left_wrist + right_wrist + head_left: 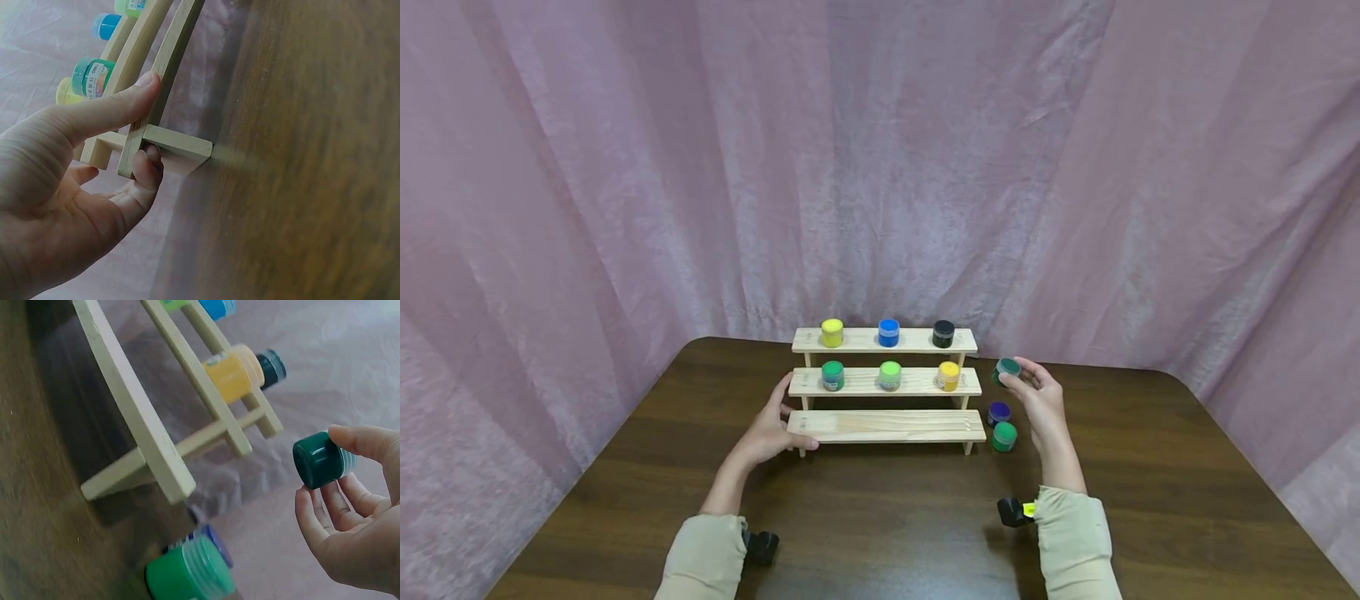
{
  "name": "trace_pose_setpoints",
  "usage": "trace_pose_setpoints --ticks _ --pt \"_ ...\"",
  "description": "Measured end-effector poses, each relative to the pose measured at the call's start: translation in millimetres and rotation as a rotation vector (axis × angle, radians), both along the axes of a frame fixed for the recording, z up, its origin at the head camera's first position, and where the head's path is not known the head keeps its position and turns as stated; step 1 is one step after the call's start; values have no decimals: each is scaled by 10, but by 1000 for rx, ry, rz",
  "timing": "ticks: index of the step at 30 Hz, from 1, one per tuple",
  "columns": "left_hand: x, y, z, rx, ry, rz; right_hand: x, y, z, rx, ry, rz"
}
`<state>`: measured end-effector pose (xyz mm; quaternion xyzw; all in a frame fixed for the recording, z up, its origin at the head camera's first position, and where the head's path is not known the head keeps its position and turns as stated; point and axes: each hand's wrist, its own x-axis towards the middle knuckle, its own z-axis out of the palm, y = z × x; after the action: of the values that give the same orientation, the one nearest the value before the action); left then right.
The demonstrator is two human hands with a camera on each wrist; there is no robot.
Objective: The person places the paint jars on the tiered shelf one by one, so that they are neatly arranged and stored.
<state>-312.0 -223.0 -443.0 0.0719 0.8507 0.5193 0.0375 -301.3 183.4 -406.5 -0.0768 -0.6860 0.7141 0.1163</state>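
Observation:
A three-tier wooden display rack (887, 427) stands on the table, its lowest shelf bare. My left hand (767, 431) grips the left end of that shelf, the thumb over its front edge and fingers curled beneath, as the left wrist view shows. To the right of the rack, my right hand (1043, 402) pinches a dark green paint jar (320, 460) between thumb and fingers, tilted and raised off the table. Below that hand, a purple paint jar (998, 413) and a green paint jar (1003, 437) stand together beside the rack's right end.
The top shelf bears yellow (832, 333), blue (889, 333) and black (943, 334) jars. On the middle shelf stand teal-green (832, 376), light green (891, 376) and orange-yellow (948, 377) jars. A pink curtain (880, 167) hangs behind the brown wooden table (880, 508).

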Motion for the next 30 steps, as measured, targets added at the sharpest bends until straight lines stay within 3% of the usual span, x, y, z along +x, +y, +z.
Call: trace_pose_setpoints --ticks 9,30 --pt "-9 6 -6 -6 6 -1 17 -170 130 118 -40 42" --pt "3 9 11 -5 -8 1 57 -748 221 173 43 250"
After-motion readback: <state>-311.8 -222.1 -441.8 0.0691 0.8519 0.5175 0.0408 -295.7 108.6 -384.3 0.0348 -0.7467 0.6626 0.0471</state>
